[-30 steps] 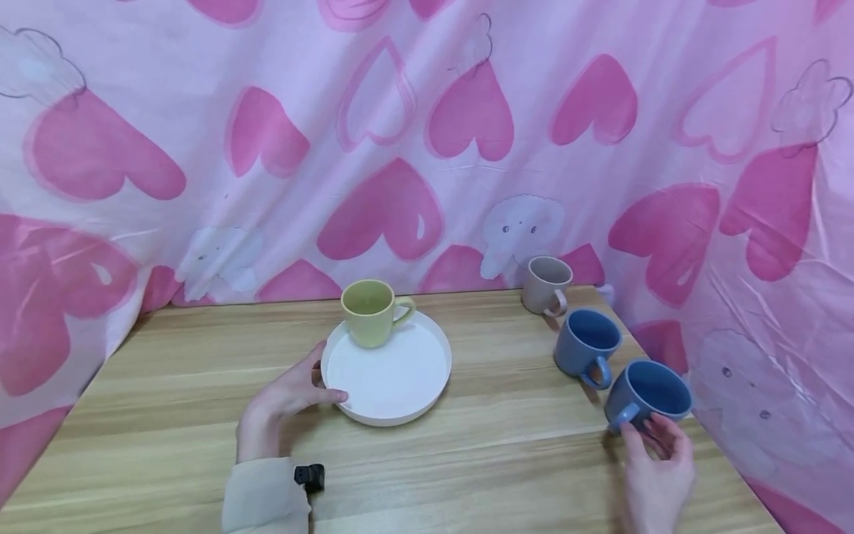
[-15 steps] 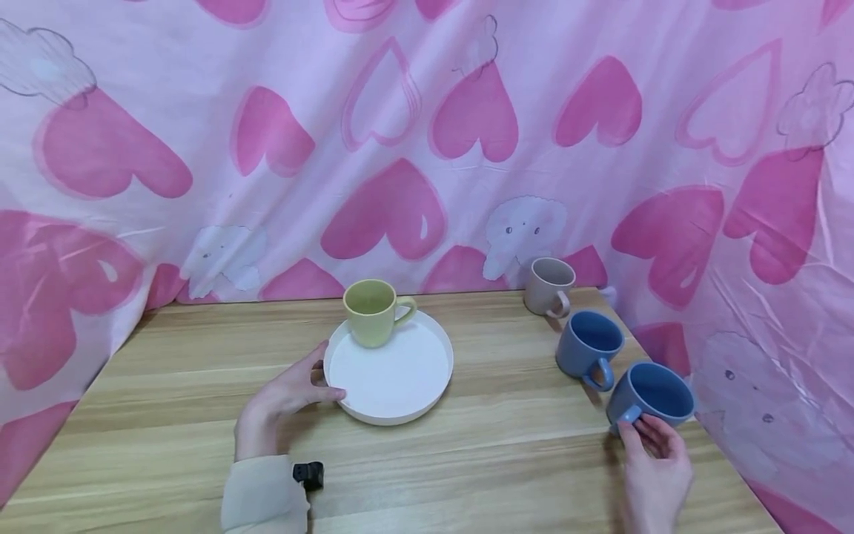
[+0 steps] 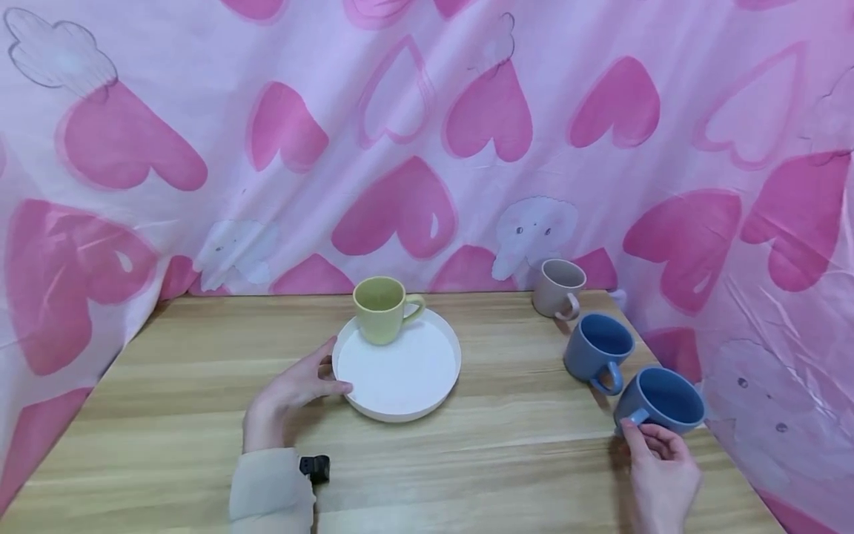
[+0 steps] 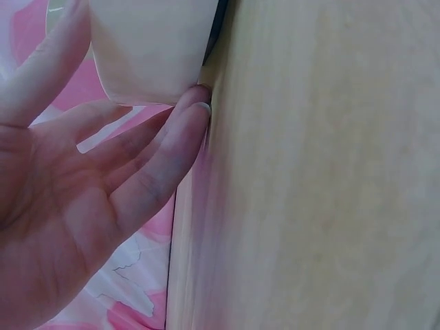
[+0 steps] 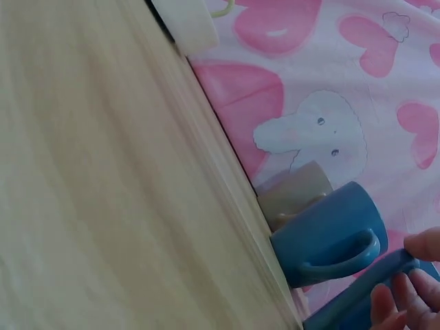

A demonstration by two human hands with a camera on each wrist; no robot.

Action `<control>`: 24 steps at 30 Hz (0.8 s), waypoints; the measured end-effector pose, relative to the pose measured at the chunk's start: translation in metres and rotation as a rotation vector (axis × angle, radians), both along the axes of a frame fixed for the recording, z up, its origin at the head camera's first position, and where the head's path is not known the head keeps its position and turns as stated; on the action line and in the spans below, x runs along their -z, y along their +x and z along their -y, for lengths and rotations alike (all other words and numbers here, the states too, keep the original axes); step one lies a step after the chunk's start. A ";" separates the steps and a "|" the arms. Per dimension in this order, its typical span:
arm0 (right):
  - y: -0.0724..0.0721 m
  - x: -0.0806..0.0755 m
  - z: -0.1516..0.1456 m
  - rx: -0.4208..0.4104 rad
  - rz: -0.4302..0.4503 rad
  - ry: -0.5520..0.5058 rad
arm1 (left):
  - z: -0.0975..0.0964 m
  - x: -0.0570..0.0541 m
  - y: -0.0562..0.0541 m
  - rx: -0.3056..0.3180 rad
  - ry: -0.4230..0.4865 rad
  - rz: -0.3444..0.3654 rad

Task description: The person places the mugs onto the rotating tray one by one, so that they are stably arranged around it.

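Note:
My left hand (image 3: 300,386) holds the left rim of a round white plate (image 3: 420,378) with a raised edge. In the left wrist view the thumb lies over the rim and the fingertips (image 4: 196,113) are at the plate's underside, close to the table. A light green mug (image 3: 379,315) stands upright on the back left of the plate, handle to the right. My right hand (image 3: 663,471) pinches the handle of the nearest blue mug (image 3: 657,408), which stands upright near the table's right edge. Its handle is partly hidden by the fingers.
A second blue mug (image 3: 597,348) stands just behind the held one, and a greyish mug (image 3: 555,289) stands beyond it at the back right. The wooden table (image 3: 160,400) meets a pink heart-print cloth (image 3: 394,208) at its back and sides.
The right fingers have drawn in from around the blue mug's handle to a pinch on it. The head view has turned slightly left; the left hand keeps its hold on the plate.

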State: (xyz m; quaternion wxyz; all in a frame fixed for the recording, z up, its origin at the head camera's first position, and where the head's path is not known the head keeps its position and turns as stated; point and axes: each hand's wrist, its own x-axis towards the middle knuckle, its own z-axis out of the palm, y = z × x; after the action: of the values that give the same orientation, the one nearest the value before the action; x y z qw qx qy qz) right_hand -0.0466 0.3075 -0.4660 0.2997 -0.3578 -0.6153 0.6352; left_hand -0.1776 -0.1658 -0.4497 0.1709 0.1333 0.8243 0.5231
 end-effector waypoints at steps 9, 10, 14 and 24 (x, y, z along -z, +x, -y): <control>-0.004 0.002 -0.001 -0.082 0.128 0.091 | 0.000 -0.001 -0.002 0.008 -0.015 -0.003; -0.005 0.002 -0.001 -0.083 0.139 0.100 | 0.000 0.000 -0.002 0.007 -0.009 -0.001; -0.008 0.001 -0.001 -0.098 0.150 0.090 | 0.000 0.000 -0.002 0.004 0.014 0.016; 0.002 -0.004 -0.011 -0.108 0.222 0.071 | 0.001 -0.001 -0.002 0.026 -0.019 -0.022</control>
State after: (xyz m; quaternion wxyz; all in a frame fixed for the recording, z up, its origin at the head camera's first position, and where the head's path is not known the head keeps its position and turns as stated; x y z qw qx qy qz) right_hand -0.0444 0.3187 -0.4620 0.2077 -0.3816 -0.6851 0.5847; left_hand -0.1793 -0.1667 -0.4487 0.1698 0.1479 0.8291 0.5117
